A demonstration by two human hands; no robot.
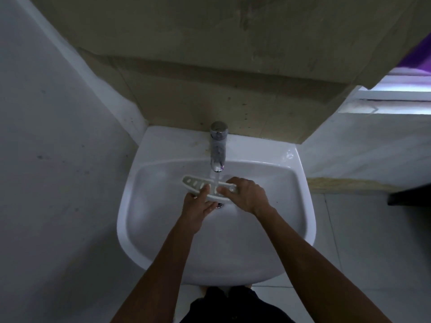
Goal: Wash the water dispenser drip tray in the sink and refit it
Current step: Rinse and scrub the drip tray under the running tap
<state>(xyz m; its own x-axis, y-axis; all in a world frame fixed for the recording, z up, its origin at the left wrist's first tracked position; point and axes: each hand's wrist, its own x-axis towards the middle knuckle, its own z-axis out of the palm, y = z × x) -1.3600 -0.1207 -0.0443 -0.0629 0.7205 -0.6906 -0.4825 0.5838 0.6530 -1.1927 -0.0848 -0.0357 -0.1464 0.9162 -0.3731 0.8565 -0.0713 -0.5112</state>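
Observation:
The white slotted drip tray (194, 183) is held over the white sink (163, 229), right under the chrome tap (218, 145). Water runs from the tap onto the middle of the tray. My left hand (198, 208) holds the tray's near edge from below, fingers reaching up over its slotted top. My right hand (245, 194) grips the tray's right end, fingers curled over it. The tray's right part is hidden under my right hand. The drain is mostly hidden beneath the tray.
A grey wall stands close on the left, and a beige tiled wall rises behind the sink. White wall and floor tiles lie to the right, with a dark ledge (410, 194) at the right edge. A bright window (401, 94) is at upper right.

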